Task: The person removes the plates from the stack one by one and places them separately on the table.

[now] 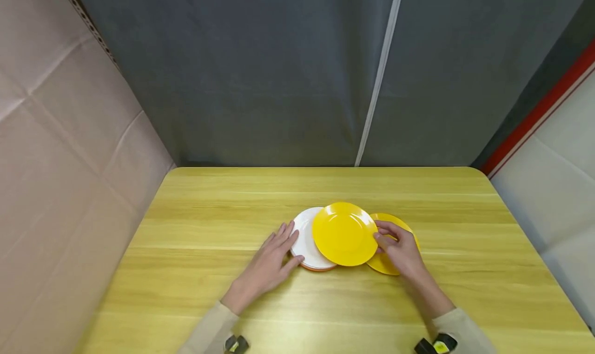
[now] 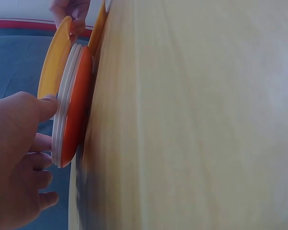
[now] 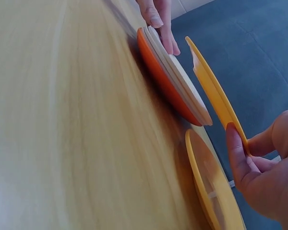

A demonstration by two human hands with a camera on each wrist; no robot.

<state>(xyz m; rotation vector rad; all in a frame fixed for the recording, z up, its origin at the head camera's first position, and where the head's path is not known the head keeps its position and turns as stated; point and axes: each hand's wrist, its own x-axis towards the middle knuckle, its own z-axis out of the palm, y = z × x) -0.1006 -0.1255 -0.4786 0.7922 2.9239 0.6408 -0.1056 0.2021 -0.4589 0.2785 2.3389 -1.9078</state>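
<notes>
My right hand [image 1: 401, 248] pinches the right rim of a yellow plate [image 1: 345, 234] between thumb and fingers. That plate is held raised, partly over a white plate [image 1: 308, 240]. In the right wrist view a gap separates the yellow plate [image 3: 216, 91] from the stack below. White plates [image 2: 67, 105] sit stacked on an orange plate [image 2: 79, 108]. My left hand [image 1: 268, 266] rests its extended fingers against the left rim of this stack. Under my right hand, another yellow plate [image 1: 385, 263] lies on the table, partly hidden by the hand and the raised plate.
The wooden table [image 1: 186, 271] has rounded far corners. A dark grey curtain [image 1: 255, 75] with a pale vertical strip hangs behind its far edge. Light-coloured sheets [image 1: 60, 163] cover the left side, and a white panel [image 1: 558, 163] with a red band stands at the right.
</notes>
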